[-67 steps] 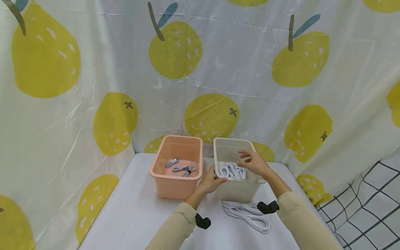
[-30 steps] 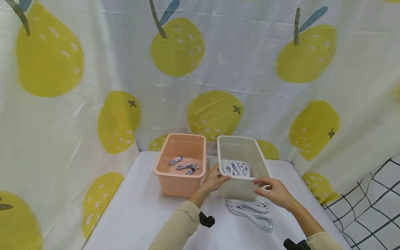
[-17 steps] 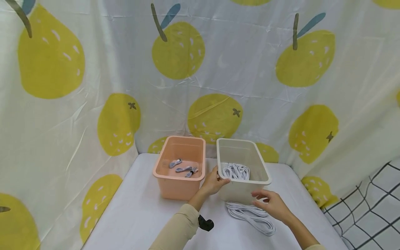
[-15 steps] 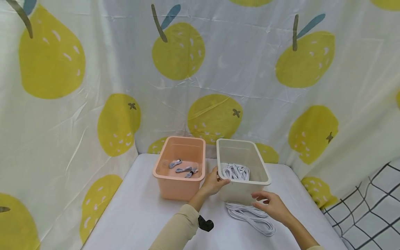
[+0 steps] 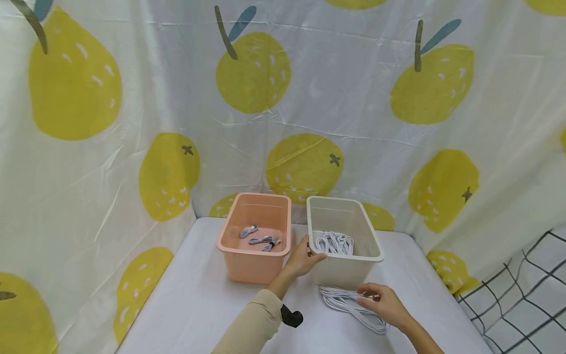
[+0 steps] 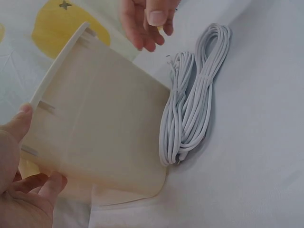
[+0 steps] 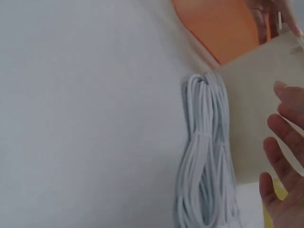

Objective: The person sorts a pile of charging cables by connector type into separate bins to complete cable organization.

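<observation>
My left hand (image 5: 300,259) grips the near left corner of a cream plastic bin (image 5: 340,271), thumb on the rim and fingers against the side. Inside that bin lies a heap of white cables (image 5: 333,243). In front of it on the table is a coiled bundle of white cable (image 6: 202,90), looped into long strands. My right hand (image 5: 381,302) hovers over the right part of this bundle, fingers loosely bent and holding nothing. The right wrist view shows its fingers (image 7: 280,161) spread apart beside the bundle, with the cream bin behind.
Left of the cream bin stands a peach bin (image 5: 254,268) with 3 small tied cables (image 5: 261,240) in it. A white cloth covers the table (image 5: 185,300). A fruit-print curtain (image 5: 353,123) hangs behind, and a black wire grid (image 5: 522,290) is at the right.
The right hand has come out of the cream bin, passed over its front rim and lowered toward the cable bundle on the table. My left hand keeps its grip on the bin's corner.
</observation>
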Tool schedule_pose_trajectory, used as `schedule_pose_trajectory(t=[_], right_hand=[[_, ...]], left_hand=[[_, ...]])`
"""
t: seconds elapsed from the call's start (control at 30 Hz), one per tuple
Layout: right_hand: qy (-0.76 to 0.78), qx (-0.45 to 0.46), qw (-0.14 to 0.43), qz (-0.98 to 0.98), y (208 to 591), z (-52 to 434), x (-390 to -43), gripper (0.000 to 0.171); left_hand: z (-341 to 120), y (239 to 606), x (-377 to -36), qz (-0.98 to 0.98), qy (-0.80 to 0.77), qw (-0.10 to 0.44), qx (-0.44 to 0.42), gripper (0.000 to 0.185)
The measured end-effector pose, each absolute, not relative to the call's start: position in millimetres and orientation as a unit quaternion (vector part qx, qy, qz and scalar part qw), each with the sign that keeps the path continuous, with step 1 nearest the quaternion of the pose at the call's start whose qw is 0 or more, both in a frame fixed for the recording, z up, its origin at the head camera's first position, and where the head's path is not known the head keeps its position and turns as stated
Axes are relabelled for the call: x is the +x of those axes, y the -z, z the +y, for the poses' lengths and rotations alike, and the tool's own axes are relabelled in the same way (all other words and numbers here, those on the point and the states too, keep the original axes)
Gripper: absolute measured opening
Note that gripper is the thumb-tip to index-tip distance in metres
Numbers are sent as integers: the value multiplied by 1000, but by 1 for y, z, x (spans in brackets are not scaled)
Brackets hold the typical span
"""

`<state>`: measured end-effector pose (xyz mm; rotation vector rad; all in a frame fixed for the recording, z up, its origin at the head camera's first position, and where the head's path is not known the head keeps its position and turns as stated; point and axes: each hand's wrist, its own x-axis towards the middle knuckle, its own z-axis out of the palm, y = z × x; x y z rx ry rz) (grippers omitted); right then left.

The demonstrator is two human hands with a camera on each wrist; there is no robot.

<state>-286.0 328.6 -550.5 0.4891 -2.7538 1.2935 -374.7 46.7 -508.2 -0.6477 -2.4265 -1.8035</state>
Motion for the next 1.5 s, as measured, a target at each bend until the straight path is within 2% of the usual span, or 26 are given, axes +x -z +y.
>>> schedule_pose_trajectory(t=[0.27, 0.5, 0.67, 0.9, 1.23, 1.5], right_hand=[[-408, 129, 41, -903, 592, 333, -279, 30], [-357, 138, 87, -920, 612, 336, -280, 34], [-293, 115, 98, -944, 622, 336, -279, 41], [-287, 109, 117, -945, 629, 335, -280, 36], [-313, 93, 109, -939, 627, 332, -279, 29], [-304, 144, 151, -930, 619, 335, -278, 28]], left_hand=[[46, 509, -375, -783, 587, 18, -207, 71], [47, 506, -375, -777, 592, 15, -212, 69], [47, 504, -374, -781, 587, 14, -212, 69], [47, 505, -375, -779, 591, 20, -209, 70], [48, 507, -375, -775, 595, 16, -211, 69], [46, 506, -375, -772, 600, 21, -210, 67]])
